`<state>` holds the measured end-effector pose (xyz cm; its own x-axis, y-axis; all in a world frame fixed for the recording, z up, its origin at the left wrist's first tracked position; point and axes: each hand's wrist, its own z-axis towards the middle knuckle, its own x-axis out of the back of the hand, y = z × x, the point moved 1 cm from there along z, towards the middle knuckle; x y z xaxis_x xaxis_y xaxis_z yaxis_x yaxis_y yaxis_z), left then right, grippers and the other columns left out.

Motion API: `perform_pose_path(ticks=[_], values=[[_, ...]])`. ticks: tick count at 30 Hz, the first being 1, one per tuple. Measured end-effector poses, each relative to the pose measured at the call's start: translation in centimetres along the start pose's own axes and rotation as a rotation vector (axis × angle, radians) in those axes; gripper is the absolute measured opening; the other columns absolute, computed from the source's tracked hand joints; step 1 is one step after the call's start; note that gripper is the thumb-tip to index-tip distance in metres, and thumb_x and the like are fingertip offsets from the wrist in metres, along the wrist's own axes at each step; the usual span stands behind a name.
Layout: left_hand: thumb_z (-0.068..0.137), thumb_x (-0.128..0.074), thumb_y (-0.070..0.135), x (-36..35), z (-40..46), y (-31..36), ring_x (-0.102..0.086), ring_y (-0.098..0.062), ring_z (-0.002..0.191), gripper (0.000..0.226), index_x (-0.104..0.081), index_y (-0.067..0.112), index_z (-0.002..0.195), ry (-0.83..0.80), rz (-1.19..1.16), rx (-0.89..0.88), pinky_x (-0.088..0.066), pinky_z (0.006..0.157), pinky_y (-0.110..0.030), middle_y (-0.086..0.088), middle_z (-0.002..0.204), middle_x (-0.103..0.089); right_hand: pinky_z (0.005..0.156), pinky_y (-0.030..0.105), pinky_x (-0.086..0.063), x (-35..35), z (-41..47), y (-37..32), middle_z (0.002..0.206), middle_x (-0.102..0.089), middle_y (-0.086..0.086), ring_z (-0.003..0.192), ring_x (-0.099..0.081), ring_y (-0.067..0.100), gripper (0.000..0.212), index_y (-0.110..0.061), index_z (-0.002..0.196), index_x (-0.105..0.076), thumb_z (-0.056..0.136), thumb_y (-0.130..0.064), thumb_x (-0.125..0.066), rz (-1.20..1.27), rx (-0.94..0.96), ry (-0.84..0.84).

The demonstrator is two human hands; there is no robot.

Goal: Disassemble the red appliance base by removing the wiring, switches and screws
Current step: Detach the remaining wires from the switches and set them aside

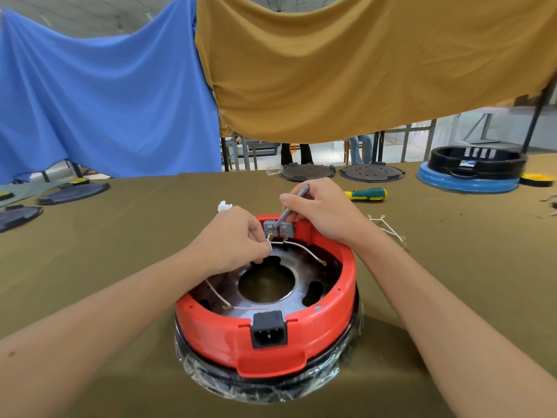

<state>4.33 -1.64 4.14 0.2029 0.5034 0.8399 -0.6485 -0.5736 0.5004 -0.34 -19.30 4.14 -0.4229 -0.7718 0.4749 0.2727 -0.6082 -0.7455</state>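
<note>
Head view: round red plastic appliance base (265, 336) set upside down on olive-green cloth table (120, 230), near edge, black power socket (269, 329) facing viewer. Two grey switch blocks (278, 230) seated at far rim. Left hand (233, 241) pinched on thin white wire (269, 243) at left switch terminal. Right hand (321, 211) clamped round slim grey metal tool (291, 206), tip pressed at same terminal.

Risks judged: tool slip gouging plastic or jabbing left fingers; hard pull snapping wire from brass lug instead of freeing connector; base sliding on cloth under leverage. Green-yellow screwdriver (366, 194) lying unused, well apart.
</note>
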Motion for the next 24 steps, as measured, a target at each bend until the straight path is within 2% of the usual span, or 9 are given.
perform_pose_path(ticks=[3, 8, 11, 15, 18, 22, 24], values=[[0.079, -0.066, 0.012, -0.04, -0.03, 0.08, -0.065, -0.013, 0.055, 0.018, -0.069, 0.015, 0.062, -0.013, 0.009, -0.002, -0.051, 0.055, -0.018, 0.007, 0.056, -0.069, 0.082, 0.043, -0.058, 0.05, -0.04, 0.03, 0.07, -0.074, 0.004, 0.069, -0.072, 0.016, 0.028, -0.004, 0.081, -0.069, 0.097, -0.026, -0.062, 0.002, 0.007, 0.005], [0.08, -0.065, 0.012, -0.04, 0.12, -0.03, -0.061, -0.006, 0.05, 0.016, -0.069, 0.015, 0.065, -0.01, -0.008, 0.016, -0.051, 0.053, -0.017, 0.008, 0.056, -0.069, 0.072, 0.029, -0.056, -0.02, -0.34, 0.07, 0.07, -0.074, 0.0, 0.065, -0.069, 0.006, 0.026, -0.004, 0.081, -0.07, 0.096, -0.024, -0.064, 0.031, 0.043, 0.045], [0.08, -0.065, 0.012, -0.08, 0.09, 0.0, -0.061, -0.005, 0.05, 0.016, -0.069, 0.015, 0.065, -0.007, -0.008, 0.015, -0.05, 0.053, -0.015, 0.009, 0.056, -0.069, 0.076, 0.032, -0.056, -0.08, -0.31, -0.01, 0.072, -0.075, -0.001, 0.067, -0.069, 0.005, 0.025, -0.007, 0.083, -0.071, 0.096, -0.027, -0.064, -0.02, 0.036, 0.027], [0.08, -0.065, 0.012, -0.07, 0.08, -0.03, -0.064, -0.011, 0.054, 0.014, -0.07, 0.014, 0.066, -0.015, -0.008, 0.012, -0.053, 0.056, -0.021, 0.008, 0.056, -0.07, 0.079, 0.036, -0.057, -0.03, -0.32, -0.04, 0.072, -0.075, -0.001, 0.068, -0.069, 0.005, 0.025, -0.007, 0.083, -0.071, 0.096, -0.027, -0.064, -0.026, 0.031, 0.011], [0.08, -0.065, 0.013, -0.09, 0.07, -0.08, -0.065, -0.011, 0.056, 0.014, -0.07, 0.014, 0.067, -0.018, -0.011, 0.014, -0.052, 0.056, -0.019, 0.008, 0.056, -0.07, 0.077, 0.034, -0.057, -0.02, -0.26, -0.05, 0.072, -0.075, 0.0, 0.067, -0.069, 0.005, 0.025, -0.005, 0.084, -0.072, 0.096, -0.026, -0.064, -0.021, 0.034, 0.012], [0.08, -0.065, 0.012, 0.0, 0.15, -0.14, -0.068, -0.017, 0.062, 0.015, -0.07, 0.014, 0.066, -0.01, -0.008, 0.014, -0.054, 0.059, -0.024, 0.009, 0.056, -0.07, 0.069, 0.023, -0.053, 0.0, -0.35, -0.05, 0.072, -0.074, 0.0, 0.063, -0.067, 0.002, 0.026, -0.004, 0.083, -0.071, 0.096, -0.026, -0.065, 0.016, 0.039, 0.025], [0.08, -0.065, 0.012, 0.01, 0.17, -0.18, -0.068, -0.018, 0.062, 0.015, -0.07, 0.015, 0.066, -0.011, -0.013, 0.017, -0.054, 0.057, -0.024, 0.009, 0.056, -0.07, 0.068, 0.022, -0.053, 0.03, -0.43, -0.07, 0.073, -0.075, 0.001, 0.063, -0.066, 0.002, 0.024, -0.005, 0.084, -0.071, 0.095, -0.026, -0.065, 0.025, 0.044, 0.017]])
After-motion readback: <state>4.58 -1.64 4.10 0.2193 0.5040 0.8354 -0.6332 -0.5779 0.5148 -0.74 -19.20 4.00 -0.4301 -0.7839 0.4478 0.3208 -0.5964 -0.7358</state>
